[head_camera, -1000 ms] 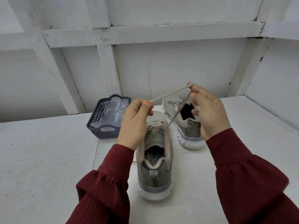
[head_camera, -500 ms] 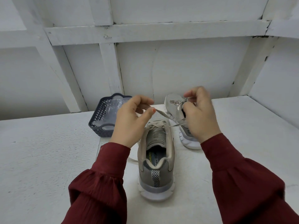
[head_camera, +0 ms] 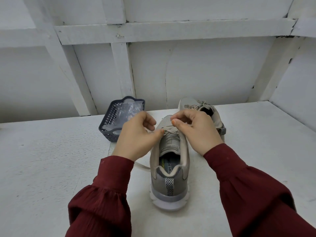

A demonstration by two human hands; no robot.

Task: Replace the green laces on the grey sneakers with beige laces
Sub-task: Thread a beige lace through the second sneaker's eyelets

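A grey sneaker (head_camera: 169,182) stands heel toward me in the middle of the white table. A beige lace (head_camera: 168,130) crosses its upper eyelets. My left hand (head_camera: 136,135) pinches the lace at the sneaker's left side, and my right hand (head_camera: 196,130) pinches it at the right side, both just above the tongue. A loose lace end (head_camera: 142,166) trails on the table below my left wrist. The second grey sneaker (head_camera: 215,117) stands behind my right hand with beige laces tied on it, partly hidden.
A dark blue plastic basket (head_camera: 109,127) holding clear plastic wrap sits at the back left, against the white wall. The white table (head_camera: 51,168) stretches out on both sides. White wooden beams rise behind it.
Both hands have come down from holding the lace stretched high in the air to the top of the near sneaker, and they now sit close together over its tongue.
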